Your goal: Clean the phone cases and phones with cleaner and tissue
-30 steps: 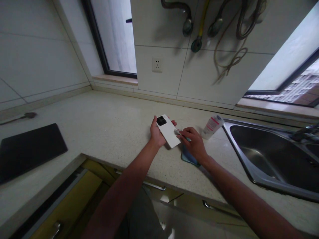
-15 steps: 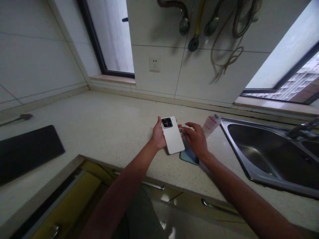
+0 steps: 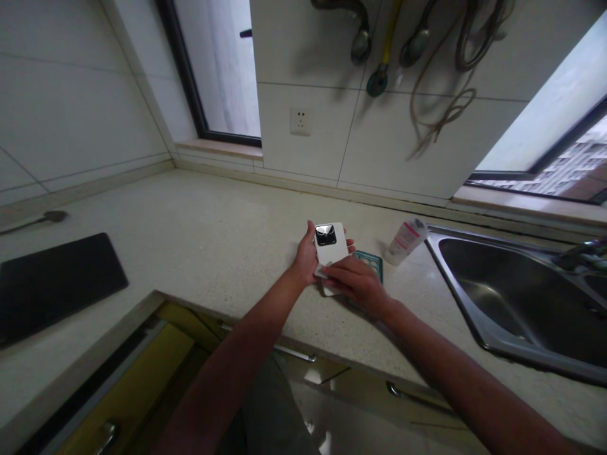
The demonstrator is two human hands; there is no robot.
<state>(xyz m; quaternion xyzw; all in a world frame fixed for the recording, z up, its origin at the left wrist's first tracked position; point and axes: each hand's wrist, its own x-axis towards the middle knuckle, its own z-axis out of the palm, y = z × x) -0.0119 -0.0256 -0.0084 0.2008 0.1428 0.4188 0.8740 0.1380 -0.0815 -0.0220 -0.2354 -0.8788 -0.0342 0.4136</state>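
Left fingers point(image 3: 349, 242) cradle a white phone point(image 3: 331, 244), right fingers point(image 3: 339, 273) overlapping it.

The right hand point(image 3: 355, 283) hides the phone's point(image 3: 331, 243) lower end.

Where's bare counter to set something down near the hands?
Widest patch: the speckled countertop between the black mat and the left hand. Crowded: around the phone and right hand, where the teal flat item, bottle and sink sit close.

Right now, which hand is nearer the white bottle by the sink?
Right hand: just left of the white bottle, not touching it. Left hand: farther left, holding a white phone.
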